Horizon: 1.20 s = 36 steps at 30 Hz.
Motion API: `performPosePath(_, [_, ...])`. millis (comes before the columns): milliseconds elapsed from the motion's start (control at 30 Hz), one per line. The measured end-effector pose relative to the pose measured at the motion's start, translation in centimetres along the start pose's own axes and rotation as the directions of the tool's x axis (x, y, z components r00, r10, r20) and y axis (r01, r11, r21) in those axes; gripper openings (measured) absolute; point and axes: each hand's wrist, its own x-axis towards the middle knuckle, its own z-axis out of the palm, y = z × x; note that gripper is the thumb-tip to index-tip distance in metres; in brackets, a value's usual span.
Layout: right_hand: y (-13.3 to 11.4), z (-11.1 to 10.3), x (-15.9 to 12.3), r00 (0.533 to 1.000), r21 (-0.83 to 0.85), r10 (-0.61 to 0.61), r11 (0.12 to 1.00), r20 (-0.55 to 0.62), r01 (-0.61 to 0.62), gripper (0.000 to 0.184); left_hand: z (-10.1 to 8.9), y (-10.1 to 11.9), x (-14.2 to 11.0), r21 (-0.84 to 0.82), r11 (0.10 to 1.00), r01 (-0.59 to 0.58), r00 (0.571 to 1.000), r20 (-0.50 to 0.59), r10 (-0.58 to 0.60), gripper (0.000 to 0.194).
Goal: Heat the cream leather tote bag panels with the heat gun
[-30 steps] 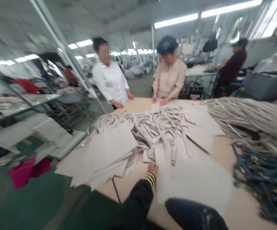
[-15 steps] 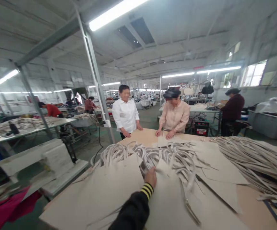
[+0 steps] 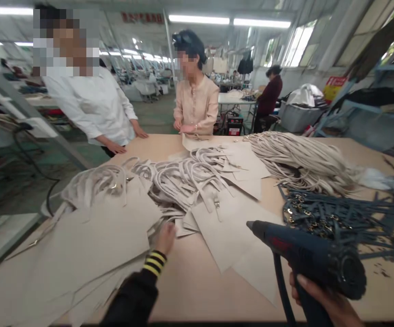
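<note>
My right hand [image 3: 319,297] grips the handle of a dark blue heat gun [image 3: 295,245], whose nozzle points left over the table. Blurred by motion, my left hand [image 3: 166,238] reaches from a black sleeve with yellow stripes. It is nearest the gap between two piles of beige bag panels [image 3: 101,231]; its fingers do not show clearly. On the other side of that gap lie more beige panels [image 3: 220,231], one with a small metal buckle. Beyond my left hand, pale looped straps [image 3: 179,181] are heaped across the panels.
A long bundle of beige straps [image 3: 295,159] lies at the back right. Dark blue straps with gold-coloured buckles [image 3: 322,213] cover the table's right side. Two people stand across the wooden table [image 3: 183,281], one in a white shirt [image 3: 87,100], one in a beige blouse [image 3: 197,102].
The view has turned right and tilted down. My left hand has moved toward the near side, off the panel it was over. My right hand with the heat gun has come into view.
</note>
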Motion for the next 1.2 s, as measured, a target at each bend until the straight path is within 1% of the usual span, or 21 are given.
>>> performPosePath(33, [-0.7,0.8,0.9,1.0,0.042,-0.019,0.999,0.016,0.018,0.044,0.6,0.4,0.1,-0.003,1.0,-0.014,1.0,0.027,0.014,0.019])
performPosePath(67, [-1.5,1.6,1.7,0.999,0.05,-0.041,0.998,0.034,0.039,0.042,1.5,0.9,0.2,-0.008,1.0,-0.021,0.999,0.046,0.022,0.015])
performPosePath(133, [-3.1,3.0,2.9,0.993,0.045,-0.071,0.997,0.092,0.067,0.04,3.7,2.0,0.3,-0.019,1.0,-0.022,0.999,0.048,0.023,0.009])
performPosePath(167, [-4.0,3.6,3.4,0.986,0.055,-0.086,0.995,0.142,0.079,0.039,4.8,2.5,0.4,-0.022,1.0,-0.021,0.999,0.037,0.021,0.009])
performPosePath(233, [-5.4,5.1,4.3,0.951,0.095,-0.13,0.99,0.281,0.107,0.035,6.3,3.0,0.3,-0.02,1.0,-0.016,1.0,0.007,0.016,0.01])
performPosePath(267, [-5.9,6.0,4.9,0.926,0.102,-0.153,0.987,0.344,0.125,0.034,6.6,3.0,0.3,-0.015,1.0,-0.013,1.0,-0.005,0.013,0.011])
performPosePath(333, [-6.8,8.1,6.2,0.877,0.093,-0.202,0.979,0.437,0.179,0.031,6.4,2.5,0.0,0.001,1.0,-0.007,1.0,-0.014,0.007,0.014])
performPosePath(400, [-7.5,10.6,7.4,0.833,0.109,-0.232,0.973,0.503,0.206,0.029,5.7,1.6,-0.5,0.02,1.0,-0.001,1.0,-0.015,0.001,0.015])
performPosePath(500, [-8.3,13.7,8.4,0.78,0.169,-0.231,0.972,0.581,0.162,0.026,4.8,0.8,-1.3,0.038,0.999,0.003,1.0,-0.025,-0.002,0.015])
performPosePath(567, [-8.3,14.6,8.5,0.768,0.137,-0.2,0.98,0.609,0.147,0.027,4.7,0.5,-1.5,0.038,0.999,0.003,0.999,-0.043,-0.002,0.016])
performPosePath(633, [-8.0,14.0,8.8,0.781,0.097,-0.19,0.982,0.595,0.165,0.028,4.4,0.4,-1.5,0.025,1.0,0.006,0.998,-0.064,-0.005,0.017])
performPosePath(667, [-7.9,13.3,9.2,0.802,0.091,-0.204,0.979,0.562,0.185,0.028,4.1,0.3,-1.4,0.016,1.0,0.009,0.997,-0.075,-0.008,0.018])
performPosePath(733, [-8.0,11.3,10.5,0.852,0.092,-0.262,0.964,0.454,0.248,0.028,3.2,0.1,-0.9,-0.004,1.0,0.024,0.995,-0.097,-0.024,0.017])
performPosePath(800, [-8.7,8.9,12.1,0.893,0.051,-0.3,0.952,0.335,0.301,0.027,1.8,-0.3,-0.2,-0.019,0.998,0.055,0.991,-0.118,-0.056,0.017])
performPosePath(900, [-9.5,5.3,13.7,0.943,-0.078,-0.258,0.957,0.21,0.28,0.024,0.2,-0.9,1.3,-0.02,0.993,0.113,0.986,-0.124,-0.114,0.015])
performPosePath(967, [-8.8,2.9,13.0,0.965,-0.156,-0.205,0.96,0.165,0.231,0.023,-0.2,-1.4,2.3,-0.01,0.991,0.137,0.986,-0.097,-0.137,0.011])
performPosePath(1033, [-7.0,1.1,10.7,0.973,-0.224,-0.137,0.958,0.187,0.178,0.024,-0.1,-1.9,3.0,-0.001,0.989,0.147,0.987,-0.06,-0.147,0.016])
performPosePath(1100, [-4.7,0.4,7.3,0.96,-0.294,-0.041,0.947,0.278,0.126,0.026,0.2,-2.4,3.3,0.002,0.989,0.15,0.989,-0.022,-0.15,0.022])
performPosePath(1167, [-2.9,1.2,3.7,0.914,-0.36,0.067,0.928,0.399,0.089,0.031,0.3,-2.6,3.4,0.002,0.99,0.144,0.99,0.012,-0.144,0.022])
performPosePath(1200, [-2.2,2.1,2.2,0.874,-0.365,0.084,0.925,0.478,0.11,0.032,0.4,-2.7,3.4,0.001,0.991,0.137,0.99,0.028,-0.137,0.022])
